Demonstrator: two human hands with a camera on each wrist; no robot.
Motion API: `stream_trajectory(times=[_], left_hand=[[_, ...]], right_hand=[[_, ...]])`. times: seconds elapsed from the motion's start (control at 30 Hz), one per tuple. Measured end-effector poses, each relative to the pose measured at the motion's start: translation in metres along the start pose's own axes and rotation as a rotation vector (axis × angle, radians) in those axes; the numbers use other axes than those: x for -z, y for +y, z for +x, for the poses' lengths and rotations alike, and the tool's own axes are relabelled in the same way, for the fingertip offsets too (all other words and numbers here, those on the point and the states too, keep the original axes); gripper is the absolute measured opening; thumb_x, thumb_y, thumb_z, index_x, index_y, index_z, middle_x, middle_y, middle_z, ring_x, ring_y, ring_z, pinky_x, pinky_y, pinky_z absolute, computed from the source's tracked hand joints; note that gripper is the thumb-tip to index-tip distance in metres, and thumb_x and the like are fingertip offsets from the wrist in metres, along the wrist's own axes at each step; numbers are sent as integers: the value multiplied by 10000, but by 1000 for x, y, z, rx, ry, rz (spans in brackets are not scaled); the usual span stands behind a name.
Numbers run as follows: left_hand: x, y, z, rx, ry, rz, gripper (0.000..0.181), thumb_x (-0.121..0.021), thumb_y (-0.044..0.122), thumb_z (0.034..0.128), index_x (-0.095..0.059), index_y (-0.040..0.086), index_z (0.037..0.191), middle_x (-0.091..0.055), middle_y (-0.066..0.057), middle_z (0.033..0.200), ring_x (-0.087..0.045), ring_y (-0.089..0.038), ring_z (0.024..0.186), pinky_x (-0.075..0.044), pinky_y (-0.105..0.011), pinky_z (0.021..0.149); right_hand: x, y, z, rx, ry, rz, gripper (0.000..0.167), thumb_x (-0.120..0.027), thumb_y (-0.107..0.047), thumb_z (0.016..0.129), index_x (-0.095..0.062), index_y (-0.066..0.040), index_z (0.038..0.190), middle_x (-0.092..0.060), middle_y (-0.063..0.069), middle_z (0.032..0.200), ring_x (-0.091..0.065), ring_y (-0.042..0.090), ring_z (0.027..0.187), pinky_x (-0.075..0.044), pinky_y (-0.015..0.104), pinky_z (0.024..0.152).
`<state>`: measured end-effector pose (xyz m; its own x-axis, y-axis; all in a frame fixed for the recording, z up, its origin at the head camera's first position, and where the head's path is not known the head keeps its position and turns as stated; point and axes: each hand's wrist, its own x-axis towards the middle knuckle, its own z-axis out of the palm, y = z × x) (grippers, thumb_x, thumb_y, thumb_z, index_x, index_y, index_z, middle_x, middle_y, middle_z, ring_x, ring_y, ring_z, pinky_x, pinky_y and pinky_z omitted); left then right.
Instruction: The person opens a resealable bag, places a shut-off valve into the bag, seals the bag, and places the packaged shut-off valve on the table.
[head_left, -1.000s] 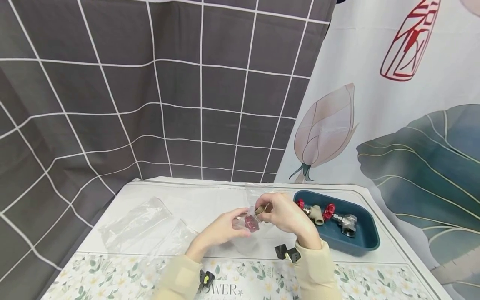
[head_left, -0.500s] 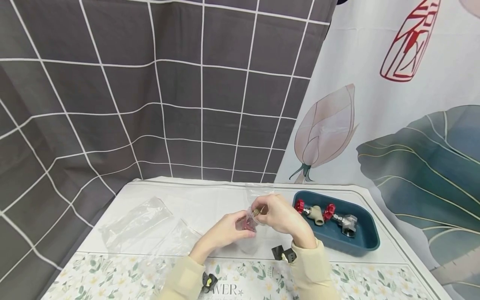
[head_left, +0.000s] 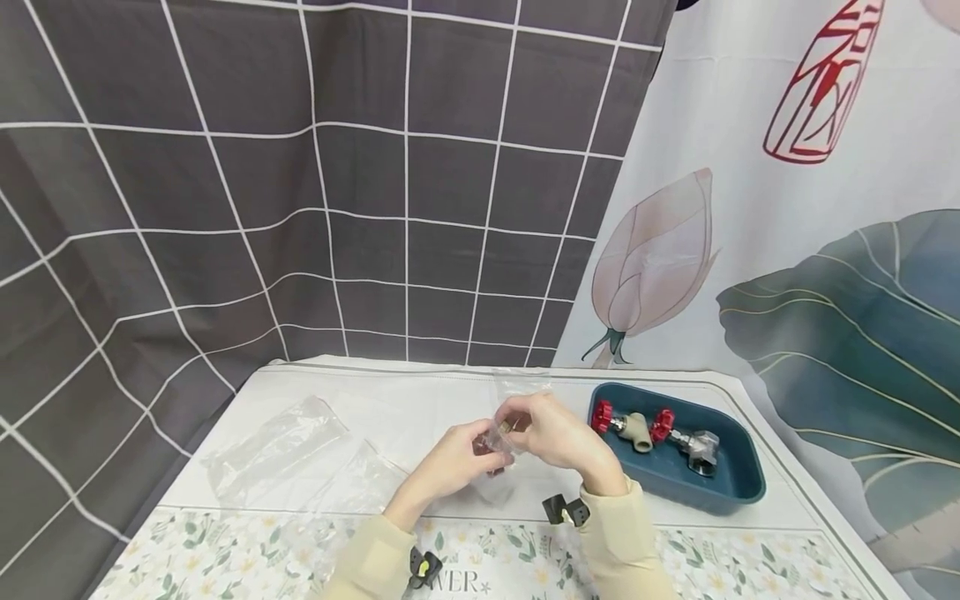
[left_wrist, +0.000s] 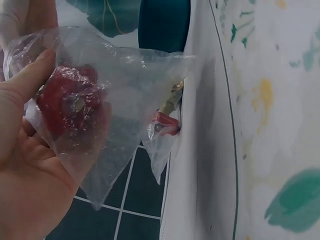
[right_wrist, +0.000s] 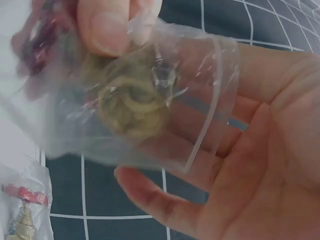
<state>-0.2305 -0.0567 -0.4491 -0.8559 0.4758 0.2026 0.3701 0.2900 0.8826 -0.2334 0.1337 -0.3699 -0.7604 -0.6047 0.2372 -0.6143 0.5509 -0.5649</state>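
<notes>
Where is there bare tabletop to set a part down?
White tabletop between the flat plastic bags and the clear bag behind the right hand. Crowded: the middle, where it and the left hand hold the bagged valve; also the tray, holding two valves.

Handwheel valves in a tray, right on the table
Bagged handwheel valve between left hand and right hand; plastic bags farther left.

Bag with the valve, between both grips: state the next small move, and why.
Probably slide the right grip to the edge strip of the bag and pinch there: the brass-coloured end appears inside, short of that strip, while the left grip holds the red handle through the bag.
</notes>
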Motion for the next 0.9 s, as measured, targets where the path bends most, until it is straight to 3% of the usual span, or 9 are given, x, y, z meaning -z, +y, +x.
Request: stream_trajectory(times=[0.13,0.23,0.37,0.6,0.7,0.9], left_hand=[[1,2,0,18,22,-53,250,-677,284,934,-623,139,1130,-675,54,836,-649,-121,748,-538,-277,708],[2,0,2,39,52,-94,311,-652,257,955,-594,117,1226,-675,37,882,-643,-124,744,-535,-271,685],[5,-2,3,36,101,-147,359,-654,201,954,-568,64,1273,-691,-22,936,-654,-134,746,-552,-275,686],[8,1,2,-7,74,-219,350,-662,196,951,-560,23,1237,-690,-89,968,-671,-169,770,-569,-282,715],[8,1,1,-9,64,-236,370,-664,217,950,-549,18,1240,-692,-146,979,-687,-214,778,-579,-317,721],[10,0,2,-2,117,-150,373,-670,229,942,-587,63,1266,-666,-137,1156,-667,-237,1009,-529,-381,909]], right_hand=[[7,0,-4,-14,107,55,127,-659,-62,910,-703,-86,1026,-684,-31,956,-638,111,851,-548,309,751],[14,2,-9,-69,183,56,246,-692,-205,931,-665,-84,1143,-682,-9,1012,-639,136,898,-544,337,750],[18,8,-14,-164,161,20,419,-724,-321,899,-615,-74,1221,-673,-17,948,-621,135,843,-513,319,682],[15,15,-13,-161,74,85,129,-684,-217,934,-701,-89,943,-660,-54,720,-648,227,666,-479,289,570],[13,14,-12,-172,98,102,71,-684,-157,930,-702,-112,877,-648,-51,691,-650,210,644,-479,287,566],[12,13,-10,-149,145,114,59,-701,-98,907,-708,-96,849,-649,-16,653,-635,146,590,-462,267,521]])
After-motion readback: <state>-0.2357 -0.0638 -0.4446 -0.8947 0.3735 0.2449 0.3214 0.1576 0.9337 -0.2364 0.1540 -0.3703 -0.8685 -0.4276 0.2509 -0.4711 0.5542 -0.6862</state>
